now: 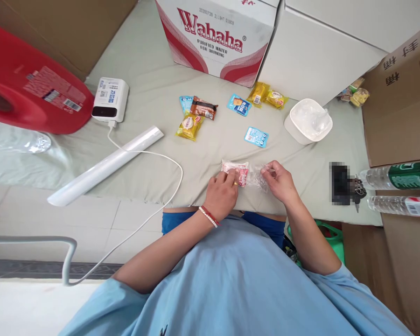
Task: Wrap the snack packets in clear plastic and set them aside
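A small pink-and-white packet (pixel 243 173) lies flat near the front edge of the covered surface. My left hand (pixel 222 192), wearing a ring and bracelets, presses it with curled fingertips; the thumb is mostly hidden. Just right of the packet is a crinkled clear plastic wrapper (pixel 256 179), pinched at its right end between the thumb and fingers of my right hand (pixel 279 181). Wrapper and packet meet side by side; I cannot tell whether they are joined. Beyond my hands lies a light-blue sachet (pixel 256 137).
Yellow snack packs (pixel 189 127), a brown snack pack (pixel 203 108) and another blue sachet (pixel 239 104) lie farther back. A white tub (pixel 308 121) holds clear plastic. A white cable (pixel 175 163) loops at left beside a long white tube (pixel 105 167). Bottles (pixel 399 176) lie right.
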Tool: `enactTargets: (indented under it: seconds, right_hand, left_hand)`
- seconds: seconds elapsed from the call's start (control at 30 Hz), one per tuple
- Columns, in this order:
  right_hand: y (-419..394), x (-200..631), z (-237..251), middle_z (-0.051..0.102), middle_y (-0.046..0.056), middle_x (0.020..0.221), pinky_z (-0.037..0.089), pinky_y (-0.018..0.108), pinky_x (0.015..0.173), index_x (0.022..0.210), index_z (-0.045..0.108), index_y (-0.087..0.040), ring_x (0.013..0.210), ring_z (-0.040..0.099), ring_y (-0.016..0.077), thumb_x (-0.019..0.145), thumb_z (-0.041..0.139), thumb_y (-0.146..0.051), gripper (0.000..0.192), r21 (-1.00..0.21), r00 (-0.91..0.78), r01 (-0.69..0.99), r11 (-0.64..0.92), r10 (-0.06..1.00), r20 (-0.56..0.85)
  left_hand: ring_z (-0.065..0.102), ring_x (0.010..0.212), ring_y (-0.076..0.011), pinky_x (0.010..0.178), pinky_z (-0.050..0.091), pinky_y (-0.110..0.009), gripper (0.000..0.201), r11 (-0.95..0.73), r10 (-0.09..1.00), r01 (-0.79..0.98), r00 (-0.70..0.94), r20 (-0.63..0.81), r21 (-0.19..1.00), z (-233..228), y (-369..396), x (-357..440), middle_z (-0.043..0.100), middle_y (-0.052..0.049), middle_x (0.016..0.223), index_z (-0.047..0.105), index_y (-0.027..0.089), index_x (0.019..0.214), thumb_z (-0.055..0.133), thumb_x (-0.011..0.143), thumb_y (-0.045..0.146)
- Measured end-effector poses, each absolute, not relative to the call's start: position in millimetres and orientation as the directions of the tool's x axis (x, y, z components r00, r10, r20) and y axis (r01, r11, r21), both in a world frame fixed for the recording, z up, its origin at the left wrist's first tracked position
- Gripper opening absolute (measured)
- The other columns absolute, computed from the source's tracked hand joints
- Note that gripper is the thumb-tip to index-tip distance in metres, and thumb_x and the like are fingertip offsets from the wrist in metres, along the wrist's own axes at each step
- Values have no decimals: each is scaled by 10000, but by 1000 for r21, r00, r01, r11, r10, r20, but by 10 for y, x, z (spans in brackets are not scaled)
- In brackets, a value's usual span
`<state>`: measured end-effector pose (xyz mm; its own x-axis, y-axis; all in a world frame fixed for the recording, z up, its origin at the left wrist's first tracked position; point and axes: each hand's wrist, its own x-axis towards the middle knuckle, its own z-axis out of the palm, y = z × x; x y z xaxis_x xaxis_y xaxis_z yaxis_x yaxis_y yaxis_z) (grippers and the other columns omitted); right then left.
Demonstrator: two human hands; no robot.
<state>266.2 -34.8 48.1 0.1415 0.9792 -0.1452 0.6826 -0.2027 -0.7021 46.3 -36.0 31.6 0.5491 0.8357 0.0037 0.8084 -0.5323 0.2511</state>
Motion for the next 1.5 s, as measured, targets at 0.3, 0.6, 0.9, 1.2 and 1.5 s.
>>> enactTargets:
  seconds: [0.3,0.6,0.9,1.2,1.5]
  right_hand:
    - [165,1925,510,608,-14,681,375,281,644,825,528,-238,661,561,177,927,512,-313,127,-687,6,711,-146,979,-203]
    - [68,2016,366,609,-8,690,407,300,680,892,550,-243,684,580,195,964,433,-363,184,-742,-15,664,-92,990,-137]
    - [-239,2108,417,646,-43,739,549,320,687,1183,554,-262,623,635,165,938,568,-426,295,-936,125,272,-225,972,-198]
    - [-609,2332,297,763,18,1089,561,351,969,1096,671,-257,1050,696,214,775,828,-577,480,-919,173,-168,-356,907,-383]
    - [-631,3482,381,765,13,1133,591,348,964,1075,726,-244,1027,722,174,778,879,-347,350,-925,512,-375,-57,820,-258]
  left_hand:
    - [566,1289,-322,1059,481,-489,468,-541,824,689,550,137,483,237,-336,389,582,-210,1456,567,89,1408,436,966,175]
    - [643,1012,-278,933,545,-437,355,-33,987,736,129,-92,676,146,-103,213,646,-118,1007,738,171,997,517,982,449]
    - [652,944,-240,841,549,-376,225,-175,984,663,139,110,728,239,-188,564,633,-119,1049,670,145,1057,663,906,312]
    - [555,1347,-313,1045,522,-516,187,-742,665,423,567,487,520,163,-599,878,691,-177,1244,710,155,1065,562,966,211]
    - [604,1289,-306,1024,565,-517,221,-705,705,466,541,459,535,145,-334,98,674,-147,1198,650,192,1104,575,924,88]
